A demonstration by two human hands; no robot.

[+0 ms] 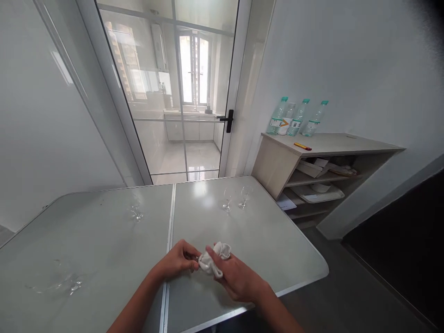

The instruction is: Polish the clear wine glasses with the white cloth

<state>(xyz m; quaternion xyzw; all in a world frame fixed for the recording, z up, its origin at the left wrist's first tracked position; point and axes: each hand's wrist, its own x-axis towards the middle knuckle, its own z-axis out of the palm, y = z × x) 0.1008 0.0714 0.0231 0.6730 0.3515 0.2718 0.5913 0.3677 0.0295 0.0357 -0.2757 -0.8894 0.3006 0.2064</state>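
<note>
Over the near middle of the table, my right hand [234,275] is closed around a crumpled white cloth [207,264]. A rounded, see-through edge beside the cloth looks like part of a clear glass [226,251], mostly hidden by cloth and fingers. My left hand [181,260] is just left of the cloth, thumb and fingers pinched on what looks like the glass's narrow end. Two small stemmed glasses, one [227,200] left of the other [243,198], stand farther back. Another stemmed glass [136,213] is on the left half, and a larger clear glass [74,284] is at near left.
A metal seam [170,224] divides the pale table [277,245]. Right of it, a wooden shelf unit [277,159] bears several plastic bottles [294,121] and a yellow-and-red stick-like item [302,146]. Behind the table is a glass door [201,152] with a black handle [229,120].
</note>
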